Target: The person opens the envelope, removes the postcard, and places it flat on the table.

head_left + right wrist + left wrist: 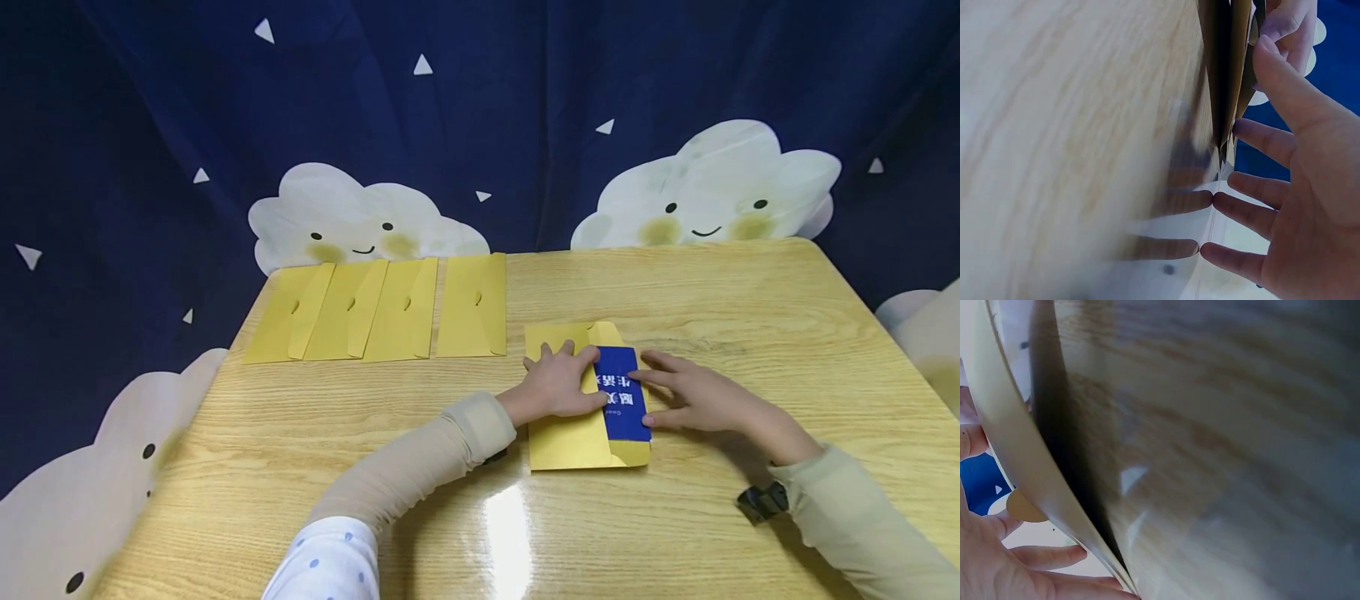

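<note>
Beige sleeves (416, 454), blue-dotted white fabric (326, 562)

My left hand (558, 385) hides the middle of the yellow envelope (566, 446). Beside its fingers, the white lettering (618, 388) on the blue card (626, 425) breaks off, so I cannot tell how far the card reaches that way; the line of print (613, 412) between my hands is too small to read. My cuff partly covers the black device (763, 502) behind my right hand (701, 393). Each wrist view cuts off its own hand at the edge and blurs the table (1166, 425) beyond my fingers.
</note>
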Action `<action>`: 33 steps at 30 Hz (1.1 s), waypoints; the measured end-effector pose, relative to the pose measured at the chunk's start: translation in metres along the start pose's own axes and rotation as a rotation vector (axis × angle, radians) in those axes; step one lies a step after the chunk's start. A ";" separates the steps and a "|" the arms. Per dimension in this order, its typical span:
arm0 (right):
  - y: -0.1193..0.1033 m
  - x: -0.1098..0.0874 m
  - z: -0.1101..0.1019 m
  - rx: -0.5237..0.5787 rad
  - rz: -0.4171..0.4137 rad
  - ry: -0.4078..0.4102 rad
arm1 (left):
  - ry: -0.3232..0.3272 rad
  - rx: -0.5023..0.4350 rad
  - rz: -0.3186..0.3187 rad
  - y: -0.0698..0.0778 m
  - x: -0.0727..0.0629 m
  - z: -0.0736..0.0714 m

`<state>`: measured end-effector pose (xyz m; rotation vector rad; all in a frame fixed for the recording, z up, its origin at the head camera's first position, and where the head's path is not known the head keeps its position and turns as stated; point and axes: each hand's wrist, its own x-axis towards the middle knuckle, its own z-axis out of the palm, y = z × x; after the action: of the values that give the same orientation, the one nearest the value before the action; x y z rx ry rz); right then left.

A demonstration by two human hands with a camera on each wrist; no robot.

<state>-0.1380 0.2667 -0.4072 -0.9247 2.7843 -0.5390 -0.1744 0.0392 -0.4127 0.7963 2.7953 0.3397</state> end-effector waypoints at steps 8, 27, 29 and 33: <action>0.005 -0.002 0.003 0.016 0.005 0.041 | -0.006 -0.005 -0.004 0.000 0.001 0.000; 0.009 0.026 0.017 0.434 0.214 0.142 | 0.003 -0.012 -0.001 0.000 0.001 0.000; 0.009 0.027 0.018 0.439 0.233 0.151 | 0.003 -0.011 -0.001 0.000 0.001 0.000; 0.007 0.028 0.019 0.464 0.250 0.169 | 0.008 -0.013 0.002 0.000 0.001 0.000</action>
<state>-0.1589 0.2501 -0.4283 -0.4442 2.6694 -1.1953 -0.1749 0.0394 -0.4130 0.7965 2.7976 0.3614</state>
